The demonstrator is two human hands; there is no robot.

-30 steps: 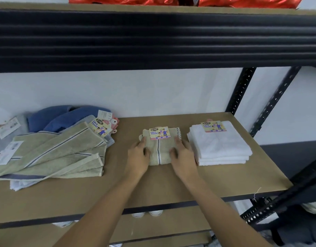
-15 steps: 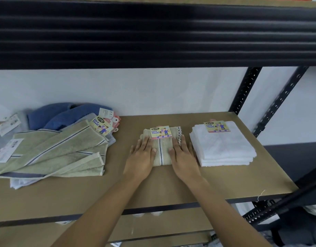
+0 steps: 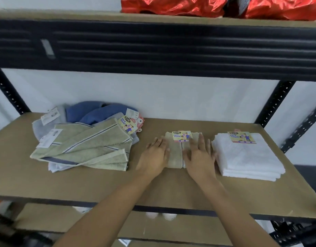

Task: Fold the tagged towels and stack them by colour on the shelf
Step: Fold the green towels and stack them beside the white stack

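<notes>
– White wall behind, black metal rack all round. What carries everything?
– One wide brown fibreboard shelf board [image 3: 100, 189]. Above the board runs a ribbed black steel beam [image 3: 171, 47], and on the level over that lie crinkled shiny red plastic bags [image 3: 171, 6].
– And on the board itself?
– At the board's left end is a loose heap of unfolded towels [image 3: 73, 157]. On top are olive-green towels with dark blue stripes [image 3: 93, 148]. A blue terry towel [image 3: 100, 111] is bunched at the back by the wall, and a pale grey towel [image 3: 37, 127] lies underneath. At the board's right end sits a squared stack of folded white towels [image 3: 248, 157].
– Which one is in hand?
– A small folded olive-green towel with a dark centre stripe [image 3: 175, 157]. It lies flat at mid-board, between heap and stack, nearer the stack.
– How are the hands placed?
– Both lie palm down on it. The left hand [image 3: 154, 155] covers its left edge, fingers straight and close together, gripping nothing. The right hand [image 3: 200, 157] lies on its right half, fingers straight and spread, also gripping nothing. Its outer edge is just beside the white stack.
– Any tags?
– A colourful paper "Face Towel" tag [image 3: 181, 136] sits at the folded green towel's back edge. There is a matching tag [image 3: 242, 137] on the white stack and another tag [image 3: 127, 124] on the heap.
</notes>
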